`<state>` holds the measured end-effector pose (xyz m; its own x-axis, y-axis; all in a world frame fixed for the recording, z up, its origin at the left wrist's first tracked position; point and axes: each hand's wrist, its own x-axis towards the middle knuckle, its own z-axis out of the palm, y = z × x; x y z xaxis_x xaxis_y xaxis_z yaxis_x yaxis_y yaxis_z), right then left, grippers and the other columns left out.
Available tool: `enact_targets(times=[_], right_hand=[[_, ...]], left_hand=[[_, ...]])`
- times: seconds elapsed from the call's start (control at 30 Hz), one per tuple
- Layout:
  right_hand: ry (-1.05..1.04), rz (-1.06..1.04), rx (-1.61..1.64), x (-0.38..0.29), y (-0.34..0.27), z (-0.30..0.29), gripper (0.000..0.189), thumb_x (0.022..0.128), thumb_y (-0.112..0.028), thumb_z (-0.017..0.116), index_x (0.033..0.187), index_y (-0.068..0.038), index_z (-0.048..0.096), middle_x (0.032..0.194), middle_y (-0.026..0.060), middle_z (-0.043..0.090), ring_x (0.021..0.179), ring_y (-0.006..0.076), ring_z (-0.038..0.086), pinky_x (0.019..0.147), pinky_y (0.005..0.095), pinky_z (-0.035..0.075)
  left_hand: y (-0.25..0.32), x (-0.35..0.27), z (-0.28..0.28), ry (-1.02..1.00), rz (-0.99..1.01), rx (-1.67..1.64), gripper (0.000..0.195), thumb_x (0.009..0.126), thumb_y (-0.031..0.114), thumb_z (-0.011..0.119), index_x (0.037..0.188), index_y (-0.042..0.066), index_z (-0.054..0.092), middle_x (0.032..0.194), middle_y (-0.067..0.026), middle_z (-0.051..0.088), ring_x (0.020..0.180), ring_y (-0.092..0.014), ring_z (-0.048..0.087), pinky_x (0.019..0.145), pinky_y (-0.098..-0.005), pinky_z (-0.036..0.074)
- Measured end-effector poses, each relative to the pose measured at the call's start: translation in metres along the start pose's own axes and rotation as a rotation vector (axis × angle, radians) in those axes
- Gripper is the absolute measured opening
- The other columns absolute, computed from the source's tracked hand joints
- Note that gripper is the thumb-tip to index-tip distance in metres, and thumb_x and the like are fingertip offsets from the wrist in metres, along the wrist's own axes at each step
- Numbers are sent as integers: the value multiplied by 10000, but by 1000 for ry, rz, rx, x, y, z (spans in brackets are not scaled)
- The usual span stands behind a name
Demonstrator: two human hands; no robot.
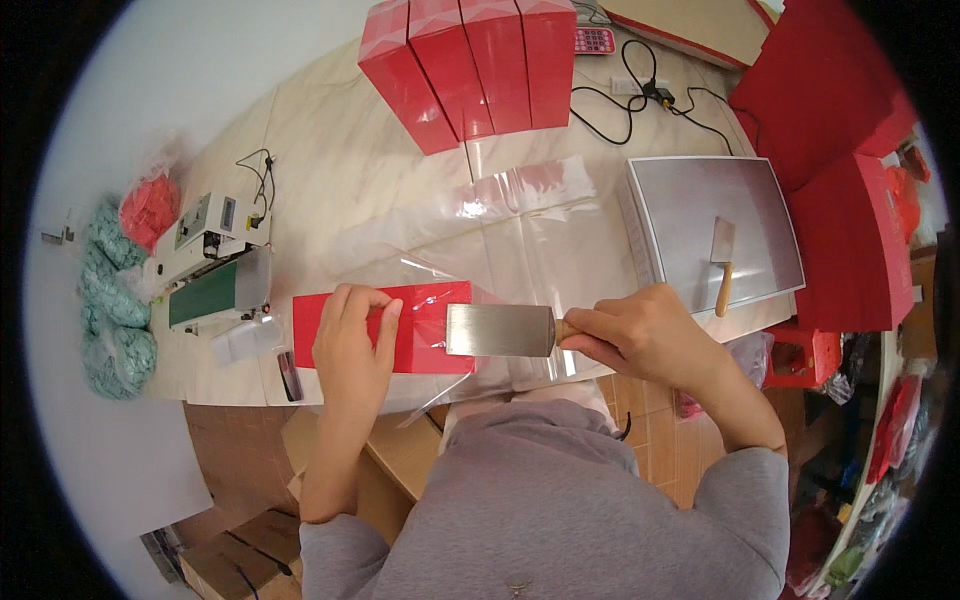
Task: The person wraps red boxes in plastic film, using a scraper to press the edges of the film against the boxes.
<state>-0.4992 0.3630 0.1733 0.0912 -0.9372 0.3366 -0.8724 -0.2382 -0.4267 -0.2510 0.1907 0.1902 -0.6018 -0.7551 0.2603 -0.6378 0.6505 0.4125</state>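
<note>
A flat red box lies at the table's near edge, with clear plastic film over its right end and spread to the right. My left hand rests on the box, thumb and fingertips near each other at its upper middle; whether it pinches film I cannot tell. My right hand grips the wooden handle of a broad metal scraper, its wide blade flat above the right end of the box. Whether the blade touches the film is unclear.
Several wrapped red boxes stand at the back. A small machine sits at left. At right, a second scraper lies on a grey-topped box, near black cables and large red boxes. A dark object lies near the front edge.
</note>
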Motion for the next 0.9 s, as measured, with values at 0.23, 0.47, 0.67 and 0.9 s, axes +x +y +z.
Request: enact_targets(times=[0.23,0.47,0.67,0.9], right_hand=[[-96,-52,-43,22,-18,-1,201,896,-349,638,899,-148,645,540,3,558,445,203,562,399,331,395],[-103,-82,-61,31,-28,11,182,889,-326,651,857,-147,640,523,3,546,436,193,560,391,327,387],[-98,-115,-36,39,-34,16,182,880,-278,677,880,-96,671,535,25,534,439,202,538,408,333,395],[-123,-77,-91,29,-34,0,155,857,-259,691,884,-107,671,546,27,541,461,207,569,421,326,421]], left_hand=[[18,-28,-29,-225,392,-14,298,777,215,742,997,41,641,996,-86,599,950,-289,568,809,-400,454],[10,-57,-17,-163,398,94,361,680,192,785,1001,87,655,1025,-46,595,984,-268,560,834,-411,449],[-10,-55,-25,-7,447,46,129,734,136,713,851,100,670,905,4,616,873,-204,591,788,-358,427],[-17,-34,-29,-5,411,-17,103,752,140,724,839,99,688,862,-11,628,841,-206,585,785,-363,401]])
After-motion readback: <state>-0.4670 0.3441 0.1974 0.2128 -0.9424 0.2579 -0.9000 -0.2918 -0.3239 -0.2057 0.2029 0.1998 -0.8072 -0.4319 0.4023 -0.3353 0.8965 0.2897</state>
